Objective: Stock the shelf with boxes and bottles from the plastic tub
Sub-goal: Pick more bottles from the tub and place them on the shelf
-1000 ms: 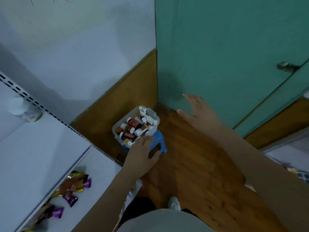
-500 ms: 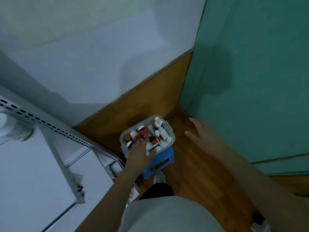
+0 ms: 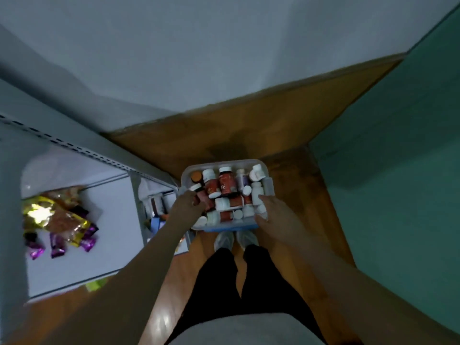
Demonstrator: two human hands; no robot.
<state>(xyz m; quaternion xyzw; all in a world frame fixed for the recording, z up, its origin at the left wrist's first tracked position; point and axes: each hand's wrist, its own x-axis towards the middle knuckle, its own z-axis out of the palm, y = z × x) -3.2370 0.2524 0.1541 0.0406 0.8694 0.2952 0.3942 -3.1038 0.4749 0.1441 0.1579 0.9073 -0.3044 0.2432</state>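
The clear plastic tub (image 3: 225, 162) sits on a blue stool (image 3: 224, 229) in the corner, packed with several red-brown and white bottles (image 3: 226, 185). My left hand (image 3: 188, 204) is in the tub's left side, its fingers curled round a dark red bottle (image 3: 206, 199). At the tub's near right corner, my right hand (image 3: 273, 212) has its fingertips against a white bottle (image 3: 256, 192); the hand hides its grip. The white shelf (image 3: 112, 220) stands to the left.
Shiny gold and purple snack packets (image 3: 57, 220) lie on the shelf board. A lower shelf level (image 3: 155, 210) beside the tub holds small items. My shoes (image 3: 235, 240) stand just before the stool. A teal wall (image 3: 398, 170) closes the right side.
My view has swung down over the tub. My right hand came down from the air onto the tub's right corner. My left hand stays among the bottles.
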